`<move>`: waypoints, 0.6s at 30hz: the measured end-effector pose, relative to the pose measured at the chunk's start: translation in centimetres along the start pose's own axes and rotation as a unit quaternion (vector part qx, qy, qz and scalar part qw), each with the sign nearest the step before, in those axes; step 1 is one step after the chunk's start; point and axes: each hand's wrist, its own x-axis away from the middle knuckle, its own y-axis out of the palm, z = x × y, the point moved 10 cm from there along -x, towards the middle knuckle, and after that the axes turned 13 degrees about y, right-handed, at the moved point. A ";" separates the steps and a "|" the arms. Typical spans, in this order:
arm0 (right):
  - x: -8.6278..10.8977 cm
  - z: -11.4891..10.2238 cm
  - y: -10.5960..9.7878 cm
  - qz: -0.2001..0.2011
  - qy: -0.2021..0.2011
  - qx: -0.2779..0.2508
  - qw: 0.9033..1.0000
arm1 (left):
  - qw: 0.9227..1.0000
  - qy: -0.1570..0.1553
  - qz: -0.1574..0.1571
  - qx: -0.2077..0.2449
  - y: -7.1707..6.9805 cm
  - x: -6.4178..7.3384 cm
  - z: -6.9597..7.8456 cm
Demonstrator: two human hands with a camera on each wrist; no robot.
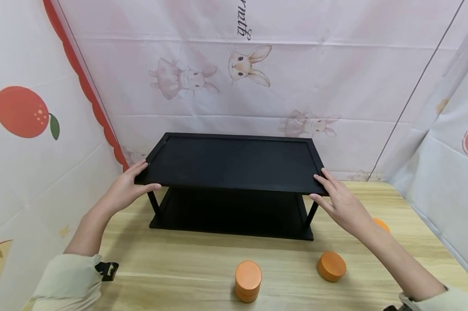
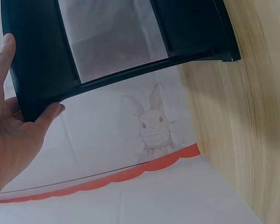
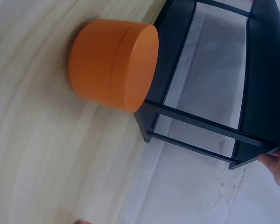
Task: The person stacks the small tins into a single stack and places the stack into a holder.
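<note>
A black two-tier shelf rack (image 1: 238,162) stands on the wooden table, its two boards joined by posts at the ends. At the left front corner of the upper board, my left hand (image 1: 123,190) grips the edge between thumb and fingers. The left wrist view shows that left hand (image 2: 16,126) holding the end of the rack (image 2: 126,74). My right hand (image 1: 340,203) holds the opposite front corner, fingers over the top and thumb at the front edge. In the right wrist view only part of the right hand (image 3: 277,168) shows, on the rack (image 3: 266,79).
An orange round tin (image 1: 248,278) stands on the table (image 1: 172,272) in front of the rack. A second orange tin (image 1: 332,267) is further right, and a third (image 1: 381,224) lies partly behind my right forearm. Printed cloth walls (image 1: 203,95) enclose the back and sides.
</note>
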 end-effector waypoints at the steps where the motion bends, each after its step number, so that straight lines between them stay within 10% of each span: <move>1: 0.0 0.1 0.0 0.000 0.000 0.000 1.000 | 1.000 0.001 0.002 0.000 0.0 -0.1 0.0; 18: -0.1 0.9 0.0 -0.012 0.007 0.002 1.000 | 1.000 0.005 0.002 0.022 0.7 -0.5 0.6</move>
